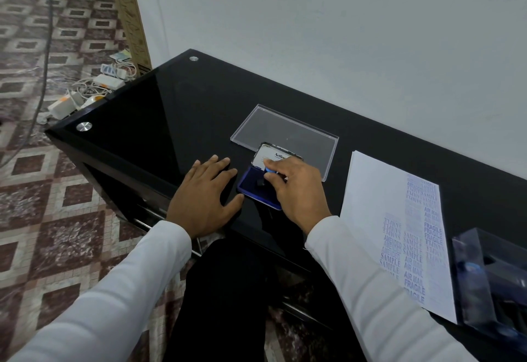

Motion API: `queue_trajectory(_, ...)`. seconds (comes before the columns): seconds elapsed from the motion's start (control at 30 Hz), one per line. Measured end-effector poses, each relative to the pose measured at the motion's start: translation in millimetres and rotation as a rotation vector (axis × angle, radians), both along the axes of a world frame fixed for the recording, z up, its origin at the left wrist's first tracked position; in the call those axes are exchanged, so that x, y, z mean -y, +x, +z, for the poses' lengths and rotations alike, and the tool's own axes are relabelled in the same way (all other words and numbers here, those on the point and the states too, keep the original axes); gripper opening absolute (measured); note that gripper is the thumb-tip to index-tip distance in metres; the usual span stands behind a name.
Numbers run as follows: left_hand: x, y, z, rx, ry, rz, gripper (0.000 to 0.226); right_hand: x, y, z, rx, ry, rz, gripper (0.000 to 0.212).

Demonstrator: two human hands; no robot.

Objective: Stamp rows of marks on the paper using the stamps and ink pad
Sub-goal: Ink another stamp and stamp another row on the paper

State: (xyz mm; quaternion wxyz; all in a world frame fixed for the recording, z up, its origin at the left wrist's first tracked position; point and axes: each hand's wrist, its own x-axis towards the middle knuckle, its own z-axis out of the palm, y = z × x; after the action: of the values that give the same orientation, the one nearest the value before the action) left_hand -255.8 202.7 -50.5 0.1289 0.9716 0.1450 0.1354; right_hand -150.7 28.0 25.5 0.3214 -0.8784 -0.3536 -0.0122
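Observation:
The blue ink pad [251, 187] lies open on the black table [176, 110], its lid [271, 154] tilted up at the back. My right hand [293, 190] pinches a small stamp with a blue top [269, 171] and holds it down on the pad. Flat on the table just left of the pad rests my left hand [205, 196], fingers spread, thumb near the pad's edge. The white paper [379, 204] lies to the right, carrying columns of blue marks [413, 247] reading SAMPLE, AMENDED, AIR MAIL and FRAGILE.
A clear plastic lid [285, 133] lies flat behind the ink pad. A clear box with more stamps [493, 281] stands at the right edge, on the paper's corner. Cables and power adapters [94, 90] litter the tiled floor left of the table. A white wall rises behind.

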Motion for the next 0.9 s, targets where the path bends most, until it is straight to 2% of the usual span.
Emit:
queue_trajectory(0.4,0.0,0.0,1.3,-0.022,0.001,0.004,0.076,3.4,-0.5,1.4,-0.017,0.011,-0.005,0.026)
queue_trajectory(0.63,0.7,0.3,3.1,-0.029,0.0,0.002,0.077,3.0,-0.7,-0.2,0.003,0.015,0.001,0.029)
queue_trajectory(0.9,-0.5,2.3,12.2,-0.069,-0.076,-0.012,0.073,5.6,-1.0,-1.2,-0.007,0.03,0.002,0.031)
